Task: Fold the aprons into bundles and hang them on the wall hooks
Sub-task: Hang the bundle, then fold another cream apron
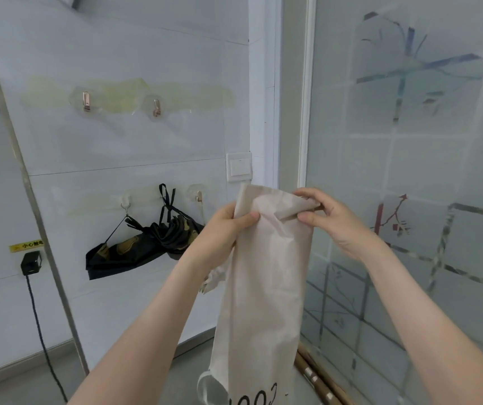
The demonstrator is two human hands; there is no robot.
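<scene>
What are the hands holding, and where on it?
The beige apron, by its top edge: left hand grips the left side, right hand pinches the right side.

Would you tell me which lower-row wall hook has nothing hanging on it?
The gold hook nearest the light switch; the white hook and the middle one hold straps of the black apron.

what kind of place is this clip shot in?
Probably an indoor utility or entry corner; home or workplace is unclear. Cues: stick-on wall hooks, a dark apron hanging from the lower ones, a light switch, and a frosted glass partition with a branch pattern.
</scene>
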